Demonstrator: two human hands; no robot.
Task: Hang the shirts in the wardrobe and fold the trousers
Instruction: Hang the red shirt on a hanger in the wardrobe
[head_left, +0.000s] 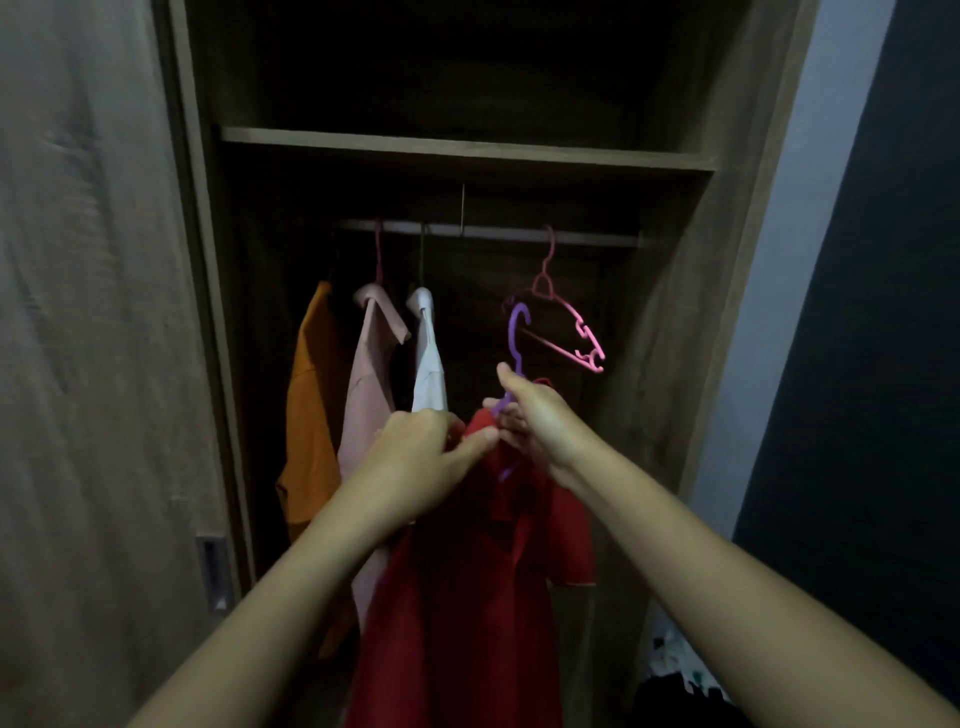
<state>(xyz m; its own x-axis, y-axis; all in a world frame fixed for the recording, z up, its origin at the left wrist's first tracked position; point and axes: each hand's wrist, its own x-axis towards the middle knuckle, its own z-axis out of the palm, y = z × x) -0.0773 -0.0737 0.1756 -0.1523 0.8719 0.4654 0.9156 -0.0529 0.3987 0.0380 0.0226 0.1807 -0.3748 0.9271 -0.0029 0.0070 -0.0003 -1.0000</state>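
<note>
A red shirt (467, 582) hangs from a purple hanger (516, 332) that I hold up in front of the open wardrobe, below the rail (488, 232). My right hand (535, 415) grips the hanger's neck just under its hook. My left hand (421, 457) pinches the red shirt's collar beside it. On the rail hang an orange shirt (311, 405), a pale pink shirt (371, 384) and a white shirt (428, 364). An empty pink hanger (569, 332) dangles on the rail at the right, tilted.
A shelf (467, 148) spans the wardrobe above the rail. The sliding door (98, 364) with a recessed handle (213, 571) stands at the left. The wardrobe's side panel (691, 322) and a pale wall are at the right. Dark and patterned cloth (675, 675) lies at bottom right.
</note>
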